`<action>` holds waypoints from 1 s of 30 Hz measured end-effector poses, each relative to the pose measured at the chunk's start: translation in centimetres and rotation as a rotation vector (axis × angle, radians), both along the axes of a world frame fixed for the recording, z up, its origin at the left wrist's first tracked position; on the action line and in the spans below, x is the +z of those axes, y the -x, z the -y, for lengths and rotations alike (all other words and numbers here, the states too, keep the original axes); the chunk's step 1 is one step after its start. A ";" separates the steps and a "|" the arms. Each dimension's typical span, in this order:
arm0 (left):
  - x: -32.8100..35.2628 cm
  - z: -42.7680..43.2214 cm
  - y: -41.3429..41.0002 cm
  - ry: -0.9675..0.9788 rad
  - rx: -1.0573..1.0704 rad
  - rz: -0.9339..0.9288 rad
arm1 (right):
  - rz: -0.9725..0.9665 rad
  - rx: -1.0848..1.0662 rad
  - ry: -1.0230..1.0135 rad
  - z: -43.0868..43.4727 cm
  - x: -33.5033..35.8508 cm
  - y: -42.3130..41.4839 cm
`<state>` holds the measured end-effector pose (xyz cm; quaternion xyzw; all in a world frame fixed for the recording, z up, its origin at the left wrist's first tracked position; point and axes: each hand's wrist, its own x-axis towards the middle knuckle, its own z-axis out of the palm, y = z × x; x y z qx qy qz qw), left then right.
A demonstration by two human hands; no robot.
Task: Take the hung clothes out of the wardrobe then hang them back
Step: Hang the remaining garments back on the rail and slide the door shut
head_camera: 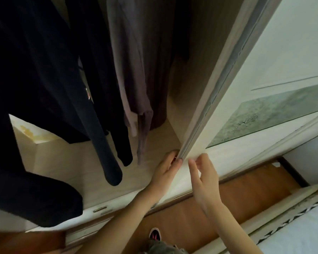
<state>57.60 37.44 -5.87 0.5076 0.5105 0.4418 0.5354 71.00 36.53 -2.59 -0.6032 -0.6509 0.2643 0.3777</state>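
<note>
Left hand wraps the edge of the sliding door, fingers curled behind it, thumb in front. Right hand loose and apart from any object, fingertips just touching the door face beside the left thumb. Dark clothes and grey clothes hang inside the wardrobe, up-left of both hands' fingers.

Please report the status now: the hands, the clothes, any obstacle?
Left hand gripping sliding door edge; right hand open beside it. Clothes hanging inside, untouched. Nothing blocking them.
</note>
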 end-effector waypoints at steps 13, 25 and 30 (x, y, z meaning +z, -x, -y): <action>0.2 3.8 3.0 0.030 0.108 0.038 | 0.171 0.179 -0.020 1.2 0.0 2.7; 0.3 12.4 13.6 -0.068 0.512 -0.157 | 0.333 0.534 -0.192 5.1 -0.8 13.2; 2.2 19.9 21.1 -0.213 1.060 -0.479 | 0.376 0.606 -0.337 7.1 -1.1 17.6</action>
